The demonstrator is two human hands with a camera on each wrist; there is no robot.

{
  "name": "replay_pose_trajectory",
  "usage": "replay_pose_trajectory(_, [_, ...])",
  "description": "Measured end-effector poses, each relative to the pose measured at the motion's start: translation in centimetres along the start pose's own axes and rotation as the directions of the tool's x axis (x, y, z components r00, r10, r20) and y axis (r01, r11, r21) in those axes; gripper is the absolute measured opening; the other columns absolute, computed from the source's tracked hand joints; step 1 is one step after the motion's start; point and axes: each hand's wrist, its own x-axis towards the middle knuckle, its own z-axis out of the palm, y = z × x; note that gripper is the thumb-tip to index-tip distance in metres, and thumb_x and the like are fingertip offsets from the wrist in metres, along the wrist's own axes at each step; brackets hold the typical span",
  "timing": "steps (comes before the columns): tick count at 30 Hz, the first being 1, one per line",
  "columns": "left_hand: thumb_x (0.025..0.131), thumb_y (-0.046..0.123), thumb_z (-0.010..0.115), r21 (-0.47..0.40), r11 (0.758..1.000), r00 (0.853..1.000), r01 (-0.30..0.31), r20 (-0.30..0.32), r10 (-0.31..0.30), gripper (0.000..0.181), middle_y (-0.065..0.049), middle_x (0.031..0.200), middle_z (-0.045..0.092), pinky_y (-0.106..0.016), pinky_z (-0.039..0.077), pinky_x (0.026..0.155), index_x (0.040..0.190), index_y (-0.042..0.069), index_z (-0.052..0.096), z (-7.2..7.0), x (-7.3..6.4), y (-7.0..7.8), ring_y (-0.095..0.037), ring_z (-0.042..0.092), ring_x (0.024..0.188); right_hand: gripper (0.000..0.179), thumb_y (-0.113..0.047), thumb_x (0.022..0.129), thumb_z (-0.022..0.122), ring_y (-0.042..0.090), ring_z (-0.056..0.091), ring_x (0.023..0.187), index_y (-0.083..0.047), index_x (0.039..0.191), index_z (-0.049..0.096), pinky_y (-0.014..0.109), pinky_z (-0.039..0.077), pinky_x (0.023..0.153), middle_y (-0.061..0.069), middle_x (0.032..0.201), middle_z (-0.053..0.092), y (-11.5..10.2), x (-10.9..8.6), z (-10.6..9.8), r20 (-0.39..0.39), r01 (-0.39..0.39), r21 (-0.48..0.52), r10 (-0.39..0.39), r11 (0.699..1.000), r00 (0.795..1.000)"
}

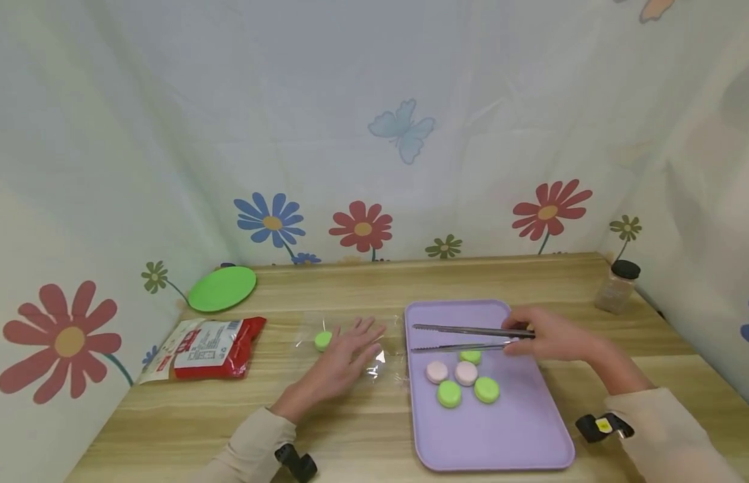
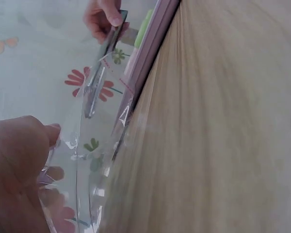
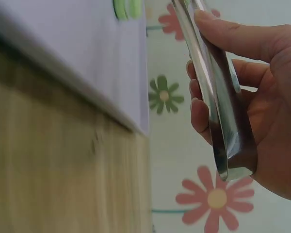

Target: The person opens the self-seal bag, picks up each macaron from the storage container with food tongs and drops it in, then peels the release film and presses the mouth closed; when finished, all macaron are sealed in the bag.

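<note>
My R hand [image 1: 546, 334] has the metal tongs [image 1: 465, 330] – thumb on one arm, fingers curled on the other, grip part-closed, the tongs' arms parted & tips pointing L. They're over the far half of the purple tray [image 1: 489, 436], which holds 2 pink macarons [image 1: 466, 373] & 3 green macarons [image 1: 450, 394], grouped close, 1 green partly behind the tongs' near arm. My L hand [image 1: 338, 362] lies w/ fingers straight & spread on the clear bag [image 1: 377, 367], just L of the tray; can't tell if the thumb pinches the film. A lone green macaron [image 1: 323, 341] shows at the bag's L part, by that hand – in or under it, can't tell. Further L: red-&-white pkt [image 1: 208, 349], contents hidden, then the green plate [image 1: 222, 288] behind it. Far R, a black-lidded jar [image 1: 616, 288] w/ pale brownish contents. R wrist cam shows the tongs' bent end nr my palm, which the head cam doesn't; L wrist cam shows the bag's film standing up off the table [image 1: 350, 436], w/ red print nr its edge that the head cam misses. Flowered curtain [image 1: 326, 134] behind it all.
</note>
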Motion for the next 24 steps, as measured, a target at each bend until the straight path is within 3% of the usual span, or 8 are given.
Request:
replay_pose_trajectory(4, [0.108,0.034,0.046,-0.001,1.000,1.000,-0.002,-0.006,0.002,0.045,-0.008,0.158,0.034,-0.064,0.005,0.117,0.147,0.014,0.051,-0.1,0.2,0.1,-0.033,0.020,0.149,0.031,-0.022,0.088,0.078,0.012,0.061,0.085,-0.001,0.110,0.070,0.027,0.054,0.073,-0.003,0.096,0.068,1.7,-1.6,-2.0,0.024,-0.049,-0.028,0.050,0.998,0.998])
replay_pose_trajectory(11, [0.108,0.030,0.047,-0.007,1.000,0.999,-0.018,-0.032,0.017,0.042,-0.011,0.155,0.039,-0.065,0.007,0.116,0.145,0.013,0.054,-0.2,0.2,0.1,-0.035,0.023,0.148,0.028,-0.023,0.087,0.079,0.007,0.055,0.079,-0.002,0.106,0.074,0.028,0.051,0.069,-0.006,0.091,0.066,4.4,-3.9,-4.8,0.074,-0.035,-0.124,0.044,0.992,0.996])
replay_pose_trajectory(15, [0.108,0.033,0.046,-0.009,1.000,1.000,-0.005,-0.023,0.005,0.043,-0.009,0.157,0.037,-0.062,0.004,0.118,0.145,0.013,0.054,-0.3,0.1,0.0,-0.032,0.021,0.149,0.033,-0.024,0.084,0.081,0.008,0.057,0.081,0.000,0.107,0.074,0.029,0.052,0.070,-0.004,0.093,0.067,5.5,-4.6,-5.5,0.079,-0.037,-0.131,0.047,0.991,0.996])
replay_pose_trajectory(24, [0.108,0.030,0.047,-0.024,0.999,0.999,-0.025,-0.032,0.024,0.044,-0.014,0.155,0.038,-0.065,0.005,0.116,0.144,0.007,0.054,-0.2,0.0,0.0,-0.039,0.024,0.147,0.035,-0.024,0.079,0.085,0.015,0.062,0.083,-0.001,0.105,0.076,0.029,0.054,0.071,-0.001,0.095,0.070,6.8,-5.2,-5.6,0.090,-0.072,-0.085,0.079,0.994,0.993])
